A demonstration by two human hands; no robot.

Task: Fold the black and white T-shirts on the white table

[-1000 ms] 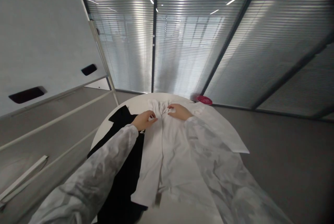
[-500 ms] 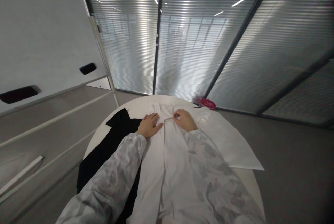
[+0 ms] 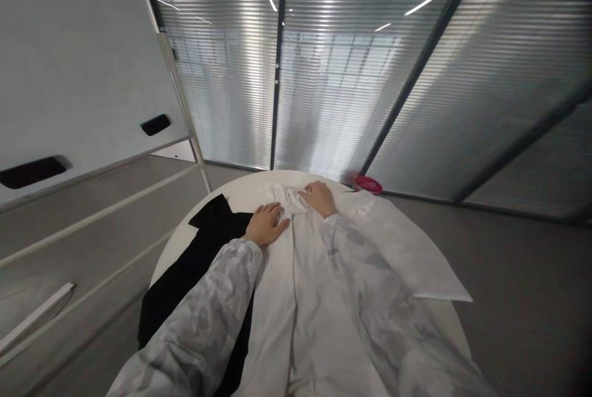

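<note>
A white shirt (image 3: 314,298) lies spread front-up on a round white table (image 3: 240,190), its collar at the far end. My left hand (image 3: 267,224) lies flat and open on the shirt's left chest, just below the collar. My right hand (image 3: 318,196) rests on the collar area with its fingers curled down onto the fabric. Whether it pinches the cloth I cannot make out. Both my arms wear pale grey patterned sleeves.
A black garment (image 3: 194,261) lies on the table's left side, partly under the white shirt. A small pink dish (image 3: 367,184) stands at the table's far right edge. A whiteboard on a stand (image 3: 83,64) is at left; glass walls with blinds stand behind.
My left hand opened from a pinch at the collar and now lies flat on the shirt. My right hand shifted slightly up to the collar. The view moved a little closer.
</note>
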